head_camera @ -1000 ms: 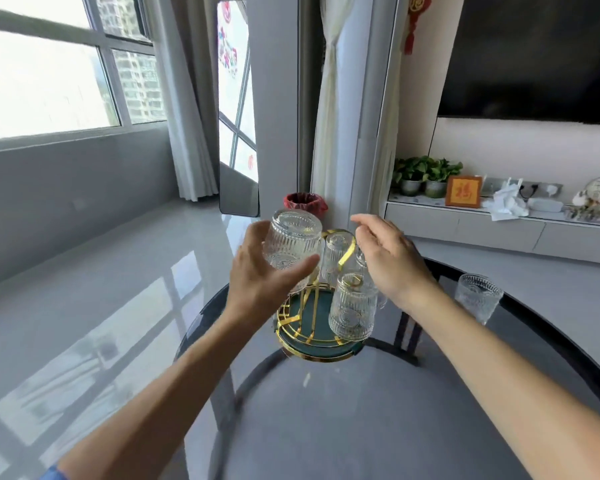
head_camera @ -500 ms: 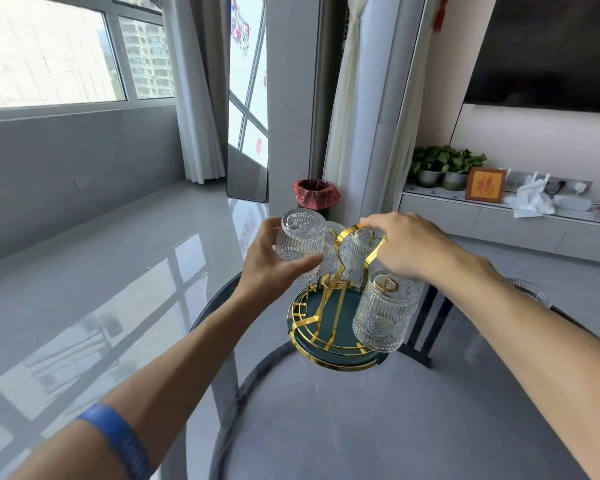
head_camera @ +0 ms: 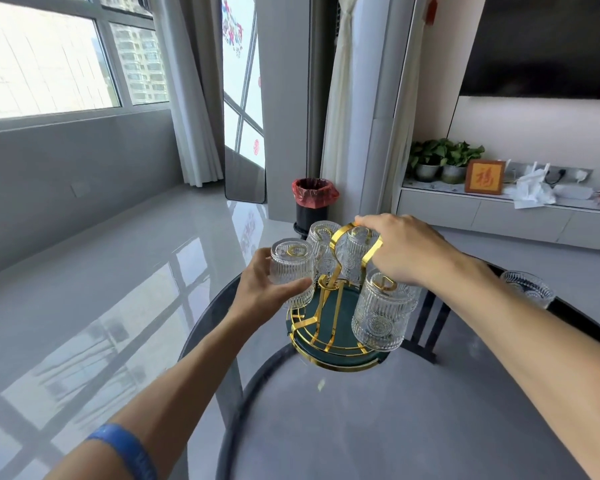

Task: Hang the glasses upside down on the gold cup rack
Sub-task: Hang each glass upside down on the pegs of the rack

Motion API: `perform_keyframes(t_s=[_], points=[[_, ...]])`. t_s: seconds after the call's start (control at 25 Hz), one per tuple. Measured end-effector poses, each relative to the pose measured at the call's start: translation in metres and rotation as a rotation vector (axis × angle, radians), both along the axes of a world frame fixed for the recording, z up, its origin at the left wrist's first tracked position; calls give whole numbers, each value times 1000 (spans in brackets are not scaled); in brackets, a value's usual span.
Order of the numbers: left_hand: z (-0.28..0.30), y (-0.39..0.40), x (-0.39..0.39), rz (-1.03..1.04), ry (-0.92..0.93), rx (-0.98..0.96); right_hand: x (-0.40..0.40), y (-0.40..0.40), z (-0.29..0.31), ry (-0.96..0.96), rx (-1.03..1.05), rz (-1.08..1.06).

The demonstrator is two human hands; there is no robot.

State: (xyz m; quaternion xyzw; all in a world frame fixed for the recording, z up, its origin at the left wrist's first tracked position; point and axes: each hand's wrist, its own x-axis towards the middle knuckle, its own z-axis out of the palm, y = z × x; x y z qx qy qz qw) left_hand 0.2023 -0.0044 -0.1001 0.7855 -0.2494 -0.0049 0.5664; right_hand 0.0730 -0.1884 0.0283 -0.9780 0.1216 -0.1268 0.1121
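The gold cup rack (head_camera: 329, 327) with a dark green round base stands on the round glass table (head_camera: 413, 420). Several ribbed clear glasses hang upside down on it, one at the front right (head_camera: 380, 317) and two at the back (head_camera: 355, 258). My left hand (head_camera: 267, 289) grips an inverted ribbed glass (head_camera: 291, 268) at the rack's left side, with a gold prong end showing through its bottom. My right hand (head_camera: 399, 251) holds the rack's gold loop handle (head_camera: 340, 237) at the top. One more glass (head_camera: 529, 289) stands on the table at the right, behind my right forearm.
A bin with a red liner (head_camera: 314, 202) stands on the floor behind the table. A low white cabinet (head_camera: 499, 216) with plants, a framed sign and tissues runs along the right wall under a dark screen. Glossy grey floor lies to the left.
My left hand has lowered the inverted glass down at the rack's left side. My right hand came to grip the gold handle and stays on it. The camera has moved closer.
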Motion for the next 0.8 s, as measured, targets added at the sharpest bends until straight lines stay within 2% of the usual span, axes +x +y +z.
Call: perform_keyframes(t_s=[0.16,0.28,0.32,0.4,0.52,0.64,0.8], points=[[10,3,-7,-46,67,42,3,-3,-6,-25,-4,-4],[27,11,-26,-104,106,74,-7,-11,-18,-21,161,72],[38,13,-34,-73,57,60,-16,-17,-24,-79,241,95],[64,10,-55,-2,-171,63,-43,-33,-38,-258,369,45],[102,-28,-104,-123,-468,68,-95,-64,-76,-376,496,-198],[107,-92,-157,-299,-570,136,-151,-90,-119,-297,488,-379],[75,-182,-192,-378,-443,274,-196,-124,-149,-34,519,-496]])
